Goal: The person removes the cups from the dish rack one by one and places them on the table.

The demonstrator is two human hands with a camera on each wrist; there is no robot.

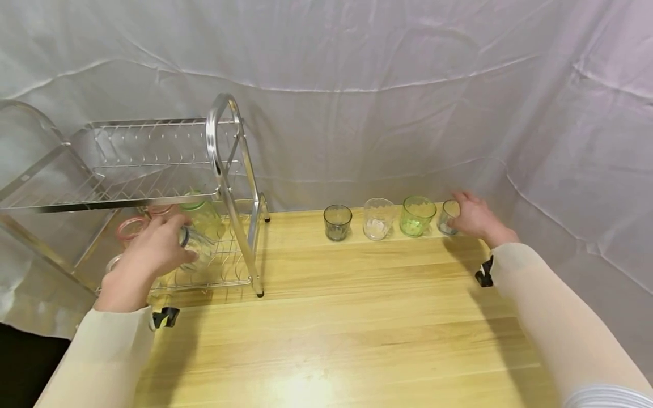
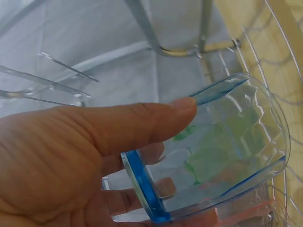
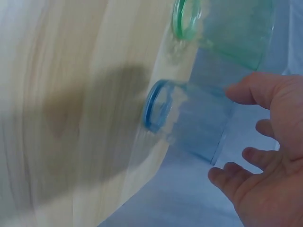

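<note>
My left hand [image 1: 153, 243] is at the lower tier of the metal dish rack. Its thumb and fingers grip a clear glass with a blue-tinted base [image 2: 222, 146], tilted over the wires. At the right end of a row of glasses, my right hand [image 1: 476, 218] reaches beside a small pale-blue glass [image 3: 194, 120] standing on the table. In the right wrist view its thumb is near the glass's rim, and the other fingers are loosely bent, apart from the wall. A green glass [image 1: 418, 216] stands just left of that glass.
A clear glass [image 1: 378, 219] and a dark grey glass [image 1: 337, 222] continue the row leftward. The two-tier dish rack [image 1: 237, 226] stands at left, with pink glasses [image 1: 131, 228] and a green glass [image 1: 201, 215] on its lower tier. Grey cloth [image 1: 388, 113] hangs behind the wooden table [image 1: 331, 328].
</note>
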